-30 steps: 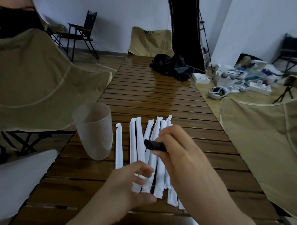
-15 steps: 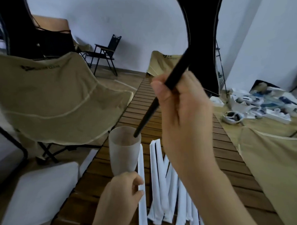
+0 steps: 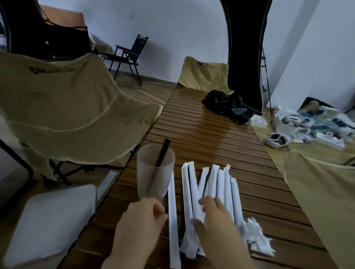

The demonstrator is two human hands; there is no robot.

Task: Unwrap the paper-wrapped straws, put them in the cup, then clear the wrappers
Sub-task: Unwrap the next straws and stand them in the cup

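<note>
Fingers of the right hand (image 3: 212, 217) press flat on the white paper-wrapped straws (image 3: 212, 185); left hand (image 3: 143, 218) grips the frosted plastic cup (image 3: 154, 175), torn white wrapper (image 3: 256, 238) alongside. Black straw (image 3: 163, 153) now dropped in, released.

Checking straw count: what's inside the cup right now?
One black straw leans inside the cup, its top above the rim. The frosted wall blurs the lower part, and the left hand covers the base, so the bottom is unseen.
</note>
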